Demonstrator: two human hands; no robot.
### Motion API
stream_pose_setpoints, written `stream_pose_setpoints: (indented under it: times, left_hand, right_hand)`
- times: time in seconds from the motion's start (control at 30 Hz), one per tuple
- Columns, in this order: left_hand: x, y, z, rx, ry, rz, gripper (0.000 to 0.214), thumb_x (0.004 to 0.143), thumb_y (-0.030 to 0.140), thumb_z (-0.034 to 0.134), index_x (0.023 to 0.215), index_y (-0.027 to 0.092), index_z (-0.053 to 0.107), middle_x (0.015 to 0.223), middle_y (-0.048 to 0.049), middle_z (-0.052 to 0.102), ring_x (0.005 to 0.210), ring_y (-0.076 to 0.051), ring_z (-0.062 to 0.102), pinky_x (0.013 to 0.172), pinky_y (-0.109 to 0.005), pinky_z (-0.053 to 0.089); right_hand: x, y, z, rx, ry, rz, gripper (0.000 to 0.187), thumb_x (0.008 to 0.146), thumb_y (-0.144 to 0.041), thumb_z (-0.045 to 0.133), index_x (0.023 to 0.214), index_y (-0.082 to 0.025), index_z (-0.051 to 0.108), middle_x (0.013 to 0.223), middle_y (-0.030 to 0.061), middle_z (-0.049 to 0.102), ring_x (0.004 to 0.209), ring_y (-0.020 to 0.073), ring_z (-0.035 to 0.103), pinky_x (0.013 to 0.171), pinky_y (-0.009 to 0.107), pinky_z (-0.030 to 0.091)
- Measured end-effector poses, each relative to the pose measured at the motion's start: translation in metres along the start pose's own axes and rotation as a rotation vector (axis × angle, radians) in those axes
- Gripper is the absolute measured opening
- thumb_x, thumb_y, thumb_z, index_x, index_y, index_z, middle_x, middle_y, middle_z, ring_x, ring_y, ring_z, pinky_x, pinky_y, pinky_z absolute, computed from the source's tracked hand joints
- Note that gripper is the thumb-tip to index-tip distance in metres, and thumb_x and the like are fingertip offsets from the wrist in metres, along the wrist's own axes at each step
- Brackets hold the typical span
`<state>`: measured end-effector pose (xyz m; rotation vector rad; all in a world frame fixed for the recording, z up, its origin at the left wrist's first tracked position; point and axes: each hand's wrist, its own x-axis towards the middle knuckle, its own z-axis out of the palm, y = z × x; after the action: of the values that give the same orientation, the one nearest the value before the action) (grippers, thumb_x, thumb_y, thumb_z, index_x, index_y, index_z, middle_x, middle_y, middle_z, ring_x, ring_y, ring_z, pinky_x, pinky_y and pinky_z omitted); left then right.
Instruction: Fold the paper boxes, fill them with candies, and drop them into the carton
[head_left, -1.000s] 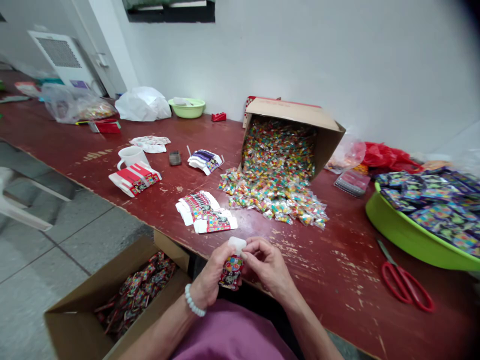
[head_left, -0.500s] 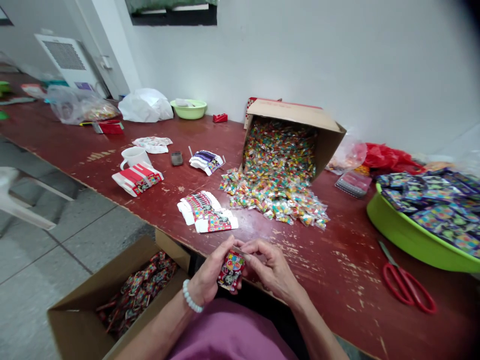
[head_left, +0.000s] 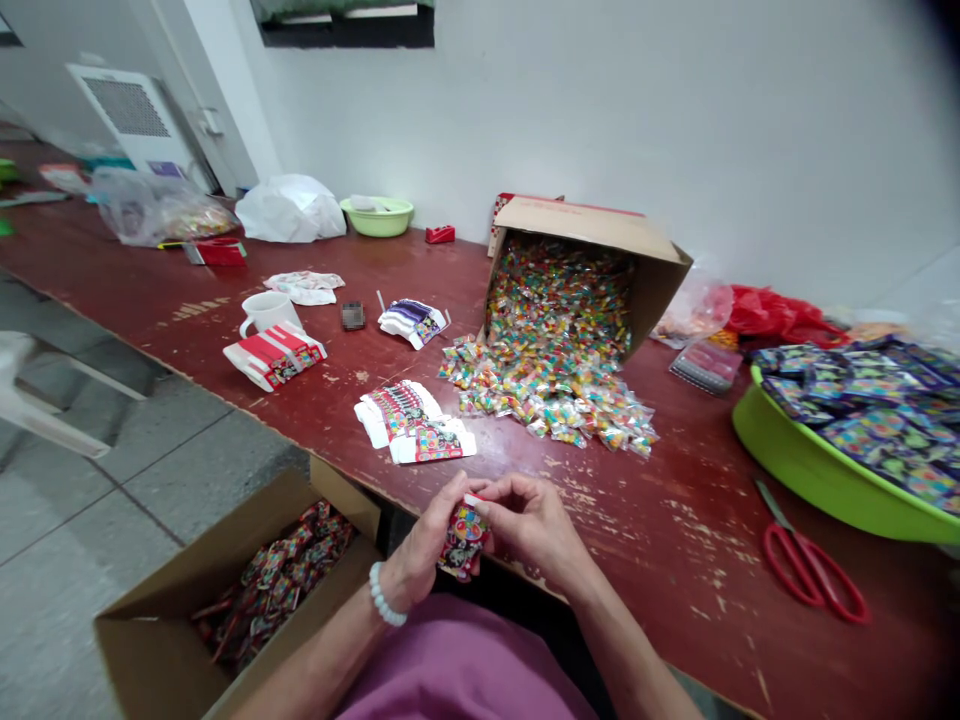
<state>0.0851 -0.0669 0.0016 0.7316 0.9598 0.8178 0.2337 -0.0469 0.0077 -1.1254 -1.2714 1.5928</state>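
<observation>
My left hand (head_left: 420,550) and my right hand (head_left: 529,522) both grip one small red printed carton (head_left: 463,538) at the table's near edge, above my lap. The left hand holds its body; the right thumb and fingers pinch its top end, which is closed. Just beyond lies a fanned stack of flat unfolded cartons (head_left: 412,425). Further back a tipped cardboard box (head_left: 600,240) spills a heap of small colourful candy packets (head_left: 551,385) onto the red table (head_left: 675,540).
An open cardboard box (head_left: 157,640) of filled red cartons stands on the floor at my left. Red scissors (head_left: 806,560) and a green basin (head_left: 817,470) of purple packs lie to the right. More flat carton stacks (head_left: 274,355), a white mug (head_left: 266,310) and bags sit further left.
The carton's white top flap, standing up a second ago, has been folded down and tucked shut by my right fingers. Both hands stay in the same place.
</observation>
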Motion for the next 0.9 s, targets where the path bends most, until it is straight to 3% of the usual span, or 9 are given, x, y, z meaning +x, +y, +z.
stream_pose_setpoints:
  times: [0.1, 0.23, 0.43, 0.5, 0.63, 0.7, 0.83, 0.9]
  left_hand:
    - [0.003, -0.003, -0.003, 0.024, -0.01, 0.014, 0.068, 0.091, 0.068, 0.033, 0.126, 0.016, 0.06, 0.064, -0.0041, 0.065, 0.044, -0.013, 0.054, 0.038, -0.02, 0.038]
    - [0.004, -0.002, -0.006, 0.097, 0.016, 0.042, 0.065, 0.09, 0.066, 0.038, 0.117, 0.014, 0.067, 0.064, -0.0057, 0.066, 0.046, -0.013, 0.054, 0.041, -0.02, 0.039]
    - [0.0, 0.002, -0.007, 0.162, 0.005, 0.053, 0.056, 0.09, 0.061, 0.046, 0.08, 0.013, 0.074, 0.061, -0.006, 0.064, 0.046, -0.012, 0.053, 0.043, -0.021, 0.039]
    - [-0.001, 0.004, -0.007, 0.104, 0.016, 0.02, 0.052, 0.089, 0.058, 0.048, 0.079, 0.013, 0.074, 0.059, -0.0049, 0.063, 0.046, -0.013, 0.053, 0.042, -0.022, 0.04]
    - [0.003, 0.004, -0.01, -0.094, 0.042, -0.018, 0.038, 0.087, 0.043, 0.051, 0.105, 0.016, 0.071, 0.065, -0.0021, 0.067, 0.046, -0.014, 0.056, 0.043, -0.023, 0.042]
    - [0.006, 0.0, -0.012, -0.182, 0.072, 0.022, 0.031, 0.084, 0.035, 0.056, 0.105, 0.016, 0.07, 0.077, -0.0029, 0.072, 0.059, -0.015, 0.063, 0.054, -0.024, 0.048]
    - [0.012, -0.007, -0.014, -0.34, 0.155, 0.074, 0.023, 0.081, 0.032, 0.066, 0.097, 0.016, 0.07, 0.09, -0.0036, 0.074, 0.086, -0.019, 0.068, 0.079, -0.028, 0.052]
    - [0.012, -0.008, -0.014, -0.374, 0.155, 0.111, 0.024, 0.082, 0.033, 0.068, 0.097, 0.015, 0.07, 0.095, -0.0046, 0.074, 0.093, -0.021, 0.067, 0.085, -0.029, 0.051]
  right_hand:
    - [0.001, -0.004, 0.005, 0.13, 0.007, 0.023, 0.03, 0.068, -0.04, 0.082, 0.069, -0.014, 0.067, 0.077, 0.0064, 0.075, 0.048, 0.0112, 0.059, 0.042, 0.021, 0.045]
    - [0.003, -0.001, 0.008, 0.113, 0.046, -0.018, 0.028, 0.067, -0.039, 0.083, 0.071, -0.014, 0.07, 0.078, 0.0055, 0.075, 0.049, 0.0114, 0.06, 0.044, 0.022, 0.047]
    - [0.001, -0.001, 0.003, 0.009, -0.016, 0.011, 0.024, 0.075, -0.039, 0.077, 0.076, -0.016, 0.069, 0.061, 0.0011, 0.069, 0.043, 0.0117, 0.056, 0.041, 0.022, 0.042]
    - [-0.002, -0.001, 0.003, -0.148, -0.021, -0.109, 0.02, 0.083, -0.037, 0.07, 0.078, -0.018, 0.071, 0.069, 0.0026, 0.07, 0.051, 0.0138, 0.061, 0.048, 0.024, 0.047]
    - [-0.012, 0.005, 0.008, -0.461, 0.015, -0.462, 0.011, 0.088, -0.028, 0.063, 0.095, -0.023, 0.071, 0.103, 0.0068, 0.071, 0.095, 0.0218, 0.065, 0.084, 0.034, 0.051]
    - [-0.017, 0.014, 0.013, -0.603, 0.057, -0.549, 0.029, 0.083, -0.028, 0.069, 0.112, -0.025, 0.066, 0.117, 0.0093, 0.066, 0.11, 0.0257, 0.058, 0.095, 0.04, 0.046]
    - [-0.019, 0.031, 0.024, -0.965, 0.101, -0.552, 0.084, 0.064, -0.032, 0.082, 0.139, -0.02, 0.046, 0.142, 0.0163, 0.048, 0.121, 0.0366, 0.045, 0.101, 0.054, 0.037]
    - [-0.015, 0.035, 0.029, -1.041, 0.097, -0.578, 0.093, 0.063, -0.025, 0.078, 0.145, -0.017, 0.036, 0.144, 0.0175, 0.046, 0.123, 0.0379, 0.042, 0.102, 0.056, 0.033]
